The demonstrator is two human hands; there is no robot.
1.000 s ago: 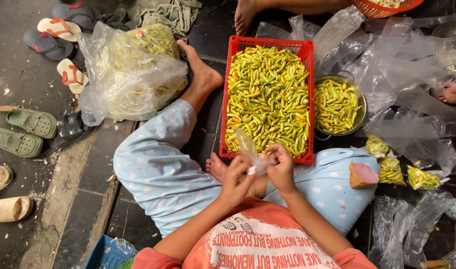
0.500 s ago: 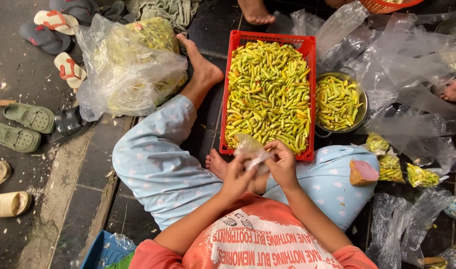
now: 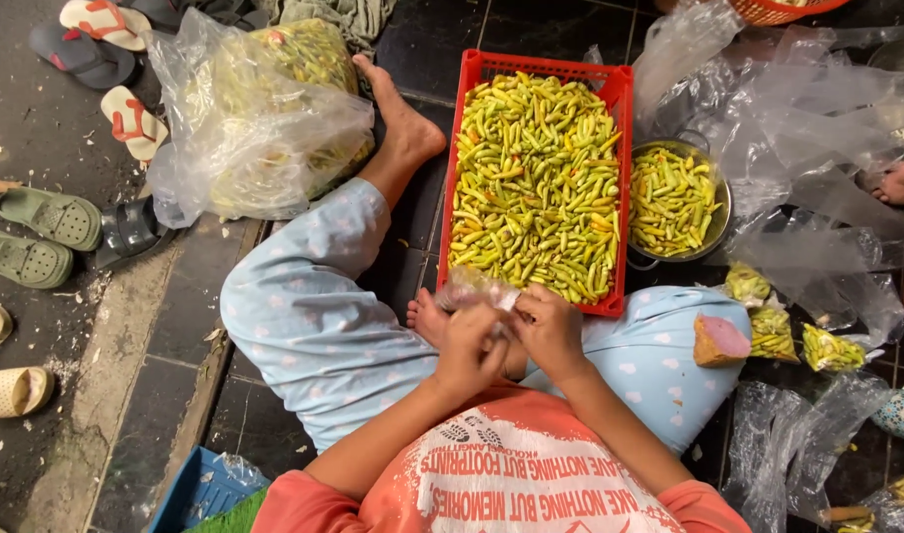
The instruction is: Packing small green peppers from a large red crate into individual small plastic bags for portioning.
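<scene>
Both hands up close together over the lap, working a small clear plastic bag (image 3: 476, 288). Left hand (image 3: 469, 347) curled shut around the bag's lower part, right hand (image 3: 549, 329) pinching its edge from the other side, fingers closed on the plastic. Bag sitting right at the near rim of the red crate (image 3: 536, 67), which is heaped with yellow-green chili peppers (image 3: 531, 178). Can't really tell how much is already inside the bag, too crumpled and half hidden by the fingers.

Looks like the bagging/closing step, judging by the pinch. Tips for doing it neatly: keep the left grip low, under the load, so nothing spills out the top. Gather the mouth evenly with the right before twisting or tying, squeeze out spare air first. Best kept over the crate edge so any stray pepper drops back in rather than onto the floor tiles (image 3: 264, 415).

Around: metal bowl (image 3: 720, 219) of more peppers just right of the crate, a few small filled packets (image 3: 771, 331) near the right knee, loose clear bags (image 3: 827, 128) piled beyond. Big plastic sack (image 3: 254, 128) of peppers off to the left, sandals (image 3: 37, 237) further out.
</scene>
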